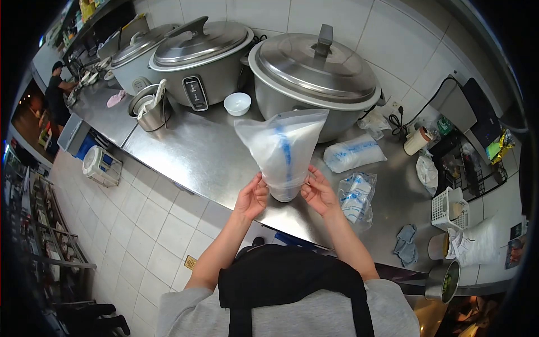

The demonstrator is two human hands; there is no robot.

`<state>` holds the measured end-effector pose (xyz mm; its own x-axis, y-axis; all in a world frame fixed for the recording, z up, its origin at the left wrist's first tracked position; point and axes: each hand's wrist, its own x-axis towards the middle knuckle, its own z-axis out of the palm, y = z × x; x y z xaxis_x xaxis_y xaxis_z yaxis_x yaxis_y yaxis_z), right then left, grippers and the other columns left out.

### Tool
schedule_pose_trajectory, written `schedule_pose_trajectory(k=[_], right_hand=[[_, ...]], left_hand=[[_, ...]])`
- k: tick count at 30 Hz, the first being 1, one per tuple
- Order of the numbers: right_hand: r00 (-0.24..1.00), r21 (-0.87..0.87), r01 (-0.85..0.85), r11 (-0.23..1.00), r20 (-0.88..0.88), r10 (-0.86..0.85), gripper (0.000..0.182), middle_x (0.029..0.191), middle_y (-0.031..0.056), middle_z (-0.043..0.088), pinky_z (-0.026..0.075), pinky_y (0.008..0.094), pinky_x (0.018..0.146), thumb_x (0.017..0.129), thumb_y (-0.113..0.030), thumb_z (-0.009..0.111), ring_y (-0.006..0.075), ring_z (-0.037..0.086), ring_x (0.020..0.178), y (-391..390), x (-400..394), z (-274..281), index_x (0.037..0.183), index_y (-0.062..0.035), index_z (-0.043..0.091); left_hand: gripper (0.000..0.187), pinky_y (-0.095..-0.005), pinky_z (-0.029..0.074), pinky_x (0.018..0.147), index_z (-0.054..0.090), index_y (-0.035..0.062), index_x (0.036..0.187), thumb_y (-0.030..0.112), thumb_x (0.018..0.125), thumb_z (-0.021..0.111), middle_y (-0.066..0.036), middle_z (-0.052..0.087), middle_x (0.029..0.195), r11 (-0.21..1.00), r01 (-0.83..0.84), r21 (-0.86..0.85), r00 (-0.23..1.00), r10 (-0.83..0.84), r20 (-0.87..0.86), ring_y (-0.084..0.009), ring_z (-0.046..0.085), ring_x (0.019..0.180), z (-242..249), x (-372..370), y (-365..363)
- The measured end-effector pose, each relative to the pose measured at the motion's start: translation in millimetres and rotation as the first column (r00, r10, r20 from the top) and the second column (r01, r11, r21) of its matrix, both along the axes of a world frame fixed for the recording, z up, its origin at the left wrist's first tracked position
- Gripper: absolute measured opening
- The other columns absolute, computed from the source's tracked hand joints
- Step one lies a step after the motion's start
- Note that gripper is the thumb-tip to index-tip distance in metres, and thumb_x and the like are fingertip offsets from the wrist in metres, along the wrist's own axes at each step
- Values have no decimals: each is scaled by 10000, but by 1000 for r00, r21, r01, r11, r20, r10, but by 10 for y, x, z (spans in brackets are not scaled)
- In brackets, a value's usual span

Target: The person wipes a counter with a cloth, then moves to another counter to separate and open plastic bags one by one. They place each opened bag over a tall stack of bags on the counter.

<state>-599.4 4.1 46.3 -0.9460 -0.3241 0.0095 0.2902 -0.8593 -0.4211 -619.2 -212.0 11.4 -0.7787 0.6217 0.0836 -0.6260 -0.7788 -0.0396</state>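
Note:
A clear plastic bag point(286, 149) with a blue printed stripe stands in front of me over the steel counter. White contents fill it; their kind cannot be made out through the film. My left hand point(252, 196) pinches the bag's lower left side between thumb and fingers. On the lower right side, my right hand point(319, 192) grips the film the same way. The bag's upper end spreads wide, with its two corners sticking out. To the right lie a similar filled bag point(353, 153) and a crumpled, blue-printed plastic package point(357, 197).
Large lidded rice cookers point(314, 73) line the wall, with a small white bowl point(237, 104) between two of them. A metal pot point(152, 115) holds utensils. Right: a grey cloth point(405, 245) and a white basket point(449, 209). Another person point(58, 92) stands far left.

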Motion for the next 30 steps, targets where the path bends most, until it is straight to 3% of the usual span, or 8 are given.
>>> schedule_pose_trajectory(k=[5, 7, 12, 17, 21, 23, 28, 30], right_hand=[[995, 118, 90, 989, 37, -95, 323, 794, 60, 562, 468, 284, 631, 795, -8, 572, 157, 545, 643, -138, 84, -122, 1065, -84, 410], [995, 218, 89, 972, 31, -99, 300, 784, 57, 559, 468, 282, 630, 797, -6, 570, 154, 543, 635, -95, 76, -287, 1040, -81, 412], [993, 338, 111, 935, 7, -121, 233, 751, 42, 549, 461, 261, 617, 801, 6, 561, 134, 534, 631, -95, 43, -364, 976, -61, 424], [952, 690, 306, 656, -222, -210, 200, 748, 48, 542, 427, 215, 574, 792, 30, 552, 108, 512, 634, -133, 40, -255, 948, -34, 445], [959, 420, 249, 873, 17, -282, 213, 760, 66, 540, 426, 229, 583, 781, 41, 550, 113, 501, 626, -110, 141, -142, 957, -42, 465], [989, 28, 54, 998, 137, -57, 229, 789, 80, 546, 430, 249, 604, 774, 47, 547, 127, 497, 631, -74, 178, -174, 969, -55, 482], [985, -76, 84, 994, 156, -71, 242, 823, 103, 564, 428, 244, 622, 771, 49, 548, 136, 509, 671, -106, 196, -385, 970, -64, 470], [990, 207, 135, 969, 11, -140, 204, 810, 95, 568, 422, 225, 608, 769, 48, 554, 130, 515, 673, -109, 177, -478, 927, -51, 471]], left_hand=[[143, -274, 487, 569, 528, 55, 940, 51, 797, 520, -47, 585, 815, 918, -206, -338, 974, 225, 16, -123, 540, 635, 74, 123, 80], [93, -292, 488, 580, 475, 72, 807, 30, 764, 546, -39, 558, 739, 916, -229, -329, 954, 145, -262, -125, 540, 606, -121, 54, 36], [173, -231, 426, 512, 426, 98, 776, 13, 760, 575, -7, 506, 687, 802, -248, -543, 933, 47, -357, -94, 486, 551, -98, 87, -58], [162, -147, 361, 447, 429, 115, 783, 38, 803, 571, -1, 507, 677, 771, -218, -598, 955, 44, -292, -68, 444, 522, -282, 7, -66], [189, -149, 354, 460, 478, 135, 982, 87, 820, 562, 10, 527, 816, 865, -123, -486, 990, 72, -121, -86, 444, 611, -240, 165, -68], [290, -149, 360, 481, 459, 135, 1105, 125, 831, 553, 11, 524, 913, 921, -69, -384, 998, 69, -13, -96, 447, 672, -175, 384, -12], [335, -135, 352, 483, 432, 100, 1129, 66, 823, 564, 6, 514, 957, 904, -101, -416, 992, 63, -105, -58, 419, 664, -256, 469, 94], [321, -129, 334, 465, 438, 101, 1097, 30, 813, 570, 8, 508, 911, 874, -91, -478, 990, 29, -137, -39, 403, 634, -248, 397, 90]])
